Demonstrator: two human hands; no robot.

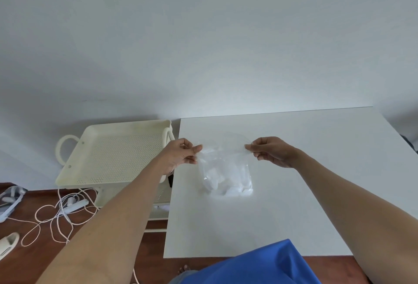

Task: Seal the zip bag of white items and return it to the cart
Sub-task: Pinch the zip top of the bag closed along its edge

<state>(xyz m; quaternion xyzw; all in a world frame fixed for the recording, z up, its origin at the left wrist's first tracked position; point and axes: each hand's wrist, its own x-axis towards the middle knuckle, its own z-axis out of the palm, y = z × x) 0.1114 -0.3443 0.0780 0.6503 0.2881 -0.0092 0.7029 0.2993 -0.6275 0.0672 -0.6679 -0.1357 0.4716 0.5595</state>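
Note:
A clear zip bag (pixel 226 175) with white items inside rests on the white table (pixel 305 193), its bottom on the tabletop and its top lifted. My left hand (pixel 181 154) pinches the bag's upper left corner. My right hand (pixel 269 151) pinches the upper right corner, so the top edge is stretched between both hands. I cannot tell whether the zip strip is closed. The cream cart (pixel 74 170) stands to the left of the table, its perforated top tray holding nothing.
White cords (pixel 58 213) lie tangled on the wooden floor left of the cart, with a slipper (pixel 8 244) and a grey object (pixel 10 197) nearby. Blue fabric (pixel 260 265) covers my lap at the table's near edge. A plain wall stands behind.

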